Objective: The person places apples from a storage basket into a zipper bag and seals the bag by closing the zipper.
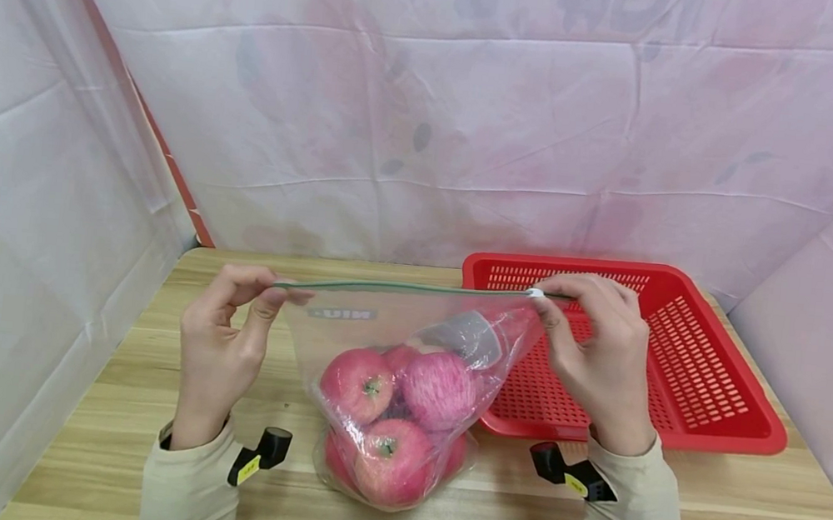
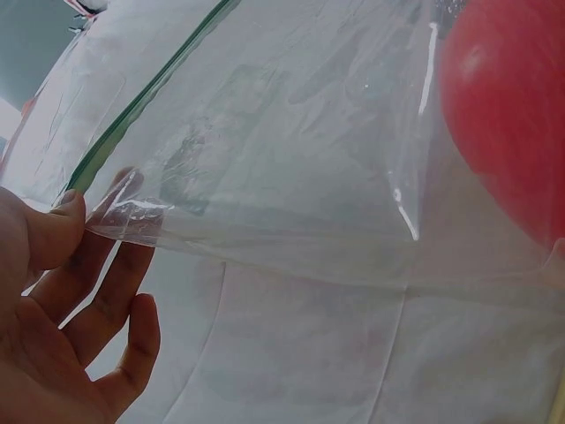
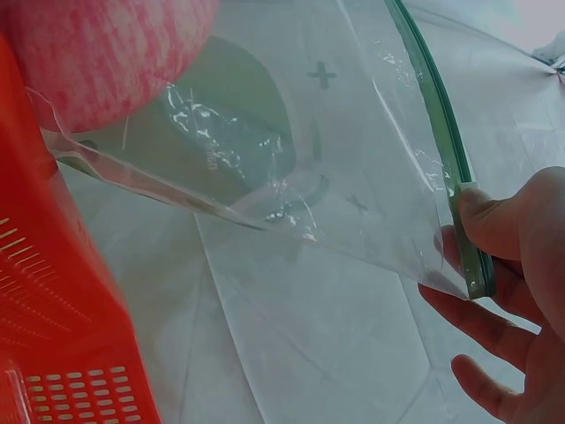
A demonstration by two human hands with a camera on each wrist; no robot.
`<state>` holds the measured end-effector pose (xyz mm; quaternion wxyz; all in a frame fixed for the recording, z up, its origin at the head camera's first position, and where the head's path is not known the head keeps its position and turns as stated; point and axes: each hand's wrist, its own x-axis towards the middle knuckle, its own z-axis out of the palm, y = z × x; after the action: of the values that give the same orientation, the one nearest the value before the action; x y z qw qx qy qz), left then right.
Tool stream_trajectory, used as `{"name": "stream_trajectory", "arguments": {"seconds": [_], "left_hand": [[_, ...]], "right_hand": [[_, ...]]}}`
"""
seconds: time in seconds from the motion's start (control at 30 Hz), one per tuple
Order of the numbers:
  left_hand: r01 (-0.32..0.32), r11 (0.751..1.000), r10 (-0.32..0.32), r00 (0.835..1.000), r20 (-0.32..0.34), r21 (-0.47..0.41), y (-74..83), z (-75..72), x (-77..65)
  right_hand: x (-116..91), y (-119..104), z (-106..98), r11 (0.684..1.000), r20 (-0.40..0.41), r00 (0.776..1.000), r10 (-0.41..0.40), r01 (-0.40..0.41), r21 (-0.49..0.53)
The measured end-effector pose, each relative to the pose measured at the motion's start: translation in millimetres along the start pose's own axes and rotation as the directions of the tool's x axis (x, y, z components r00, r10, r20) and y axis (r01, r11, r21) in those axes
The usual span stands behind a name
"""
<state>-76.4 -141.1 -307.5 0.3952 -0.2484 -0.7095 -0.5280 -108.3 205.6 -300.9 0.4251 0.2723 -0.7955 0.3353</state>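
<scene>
A clear zip bag (image 1: 339, 319) with a green zip strip stands on the wooden table, its mouth pulled wide and flat. Several red apples (image 1: 397, 459) fill its lower part. The left hand (image 1: 224, 334) pinches the left end of the zip strip between thumb and fingers. At the other end, the right hand (image 1: 597, 344) grips the strip near the corner, with a small white piece (image 1: 536, 292) at the thumb tip. In the left wrist view, the remaining left fingers (image 2: 119, 291) spread behind the film. The right thumb (image 3: 494, 221) presses on the green strip in the right wrist view.
A red plastic basket (image 1: 723, 365) with slotted walls sits at the right, just behind the bag and under the right hand. The wooden table (image 1: 106, 431) extends to both sides. White printed cloth (image 1: 429, 127) hangs behind it and along the sides.
</scene>
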Motion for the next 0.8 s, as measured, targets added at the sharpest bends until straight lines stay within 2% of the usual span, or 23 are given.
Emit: {"name": "stream_trajectory", "arguments": {"seconds": [0.8], "left_hand": [[-0.001, 1.0, 0.001, 1.0, -0.008, 0.015, -1.4, -2.3, 0.3]], "right_hand": [[0.7, 4.4, -4.3, 1.0, -0.013, 1.0, 0.017, -0.017, -0.02]]}}
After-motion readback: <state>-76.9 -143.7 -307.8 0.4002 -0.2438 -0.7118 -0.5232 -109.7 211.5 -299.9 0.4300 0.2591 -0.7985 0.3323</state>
